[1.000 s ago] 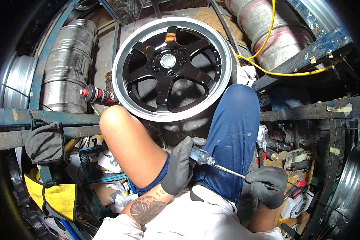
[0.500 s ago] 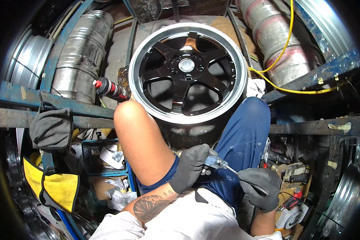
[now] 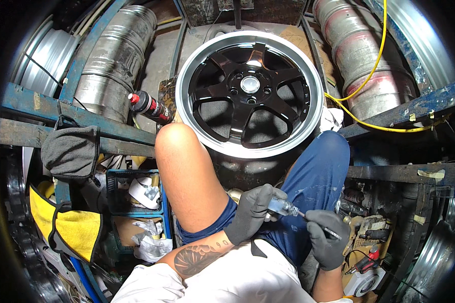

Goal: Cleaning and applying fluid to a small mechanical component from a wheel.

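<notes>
My left hand, in a dark grey glove, is closed around a small clear glass bottle above my lap. The bottle is tilted, with its mouth toward my right hand. Also gloved in grey, my right hand pinches a thin brush with a dark handle. The brush's front end meets the bottle mouth; its bristles cannot be made out. Beyond my knees lies a car wheel rim with glossy black spokes, a silver lip and a silver centre.
A black bottle with a red cap leans left of the rim. Metal drums and blue steel frames flank it. A yellow cable runs at right. Blue crates, a yellow cloth and a red-black tool lie alongside.
The whole view has shifted, so the rim and drums sit further right. My right hand is closer to the bottle, with less of the brush's shaft showing between them.
</notes>
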`<state>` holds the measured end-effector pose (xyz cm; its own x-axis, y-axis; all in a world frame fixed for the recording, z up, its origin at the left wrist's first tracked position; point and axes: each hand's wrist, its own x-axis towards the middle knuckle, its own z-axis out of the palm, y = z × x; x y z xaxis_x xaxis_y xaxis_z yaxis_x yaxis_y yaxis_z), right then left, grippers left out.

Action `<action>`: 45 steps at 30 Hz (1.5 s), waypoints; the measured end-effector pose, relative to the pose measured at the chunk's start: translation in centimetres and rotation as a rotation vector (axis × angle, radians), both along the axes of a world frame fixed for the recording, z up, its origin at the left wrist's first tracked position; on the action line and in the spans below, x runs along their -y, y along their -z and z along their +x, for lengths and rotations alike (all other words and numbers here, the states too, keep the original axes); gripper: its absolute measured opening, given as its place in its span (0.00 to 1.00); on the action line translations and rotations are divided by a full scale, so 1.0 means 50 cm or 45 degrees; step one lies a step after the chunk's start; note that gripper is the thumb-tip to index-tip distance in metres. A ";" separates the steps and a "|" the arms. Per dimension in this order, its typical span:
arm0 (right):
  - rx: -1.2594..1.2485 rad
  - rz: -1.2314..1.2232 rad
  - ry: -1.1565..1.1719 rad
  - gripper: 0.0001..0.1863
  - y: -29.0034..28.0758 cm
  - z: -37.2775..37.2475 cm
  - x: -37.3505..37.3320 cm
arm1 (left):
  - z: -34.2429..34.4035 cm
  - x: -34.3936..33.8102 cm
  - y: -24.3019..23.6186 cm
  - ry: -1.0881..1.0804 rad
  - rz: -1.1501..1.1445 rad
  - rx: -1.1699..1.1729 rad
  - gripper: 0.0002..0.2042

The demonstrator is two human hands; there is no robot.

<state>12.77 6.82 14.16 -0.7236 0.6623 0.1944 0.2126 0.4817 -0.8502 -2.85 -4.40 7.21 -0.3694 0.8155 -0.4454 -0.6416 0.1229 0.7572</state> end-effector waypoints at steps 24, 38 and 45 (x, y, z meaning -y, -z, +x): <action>-0.027 -0.915 0.017 0.08 -0.017 0.001 -0.014 | -0.043 0.008 -0.060 0.269 -0.206 0.027 0.34; -0.006 -0.266 -0.010 0.08 -0.018 -0.017 0.007 | -0.057 0.019 -0.065 0.234 -0.251 0.024 0.34; 0.063 -0.255 -0.136 0.07 -0.033 -0.018 -0.012 | -0.059 0.014 -0.060 0.281 -0.255 0.001 0.33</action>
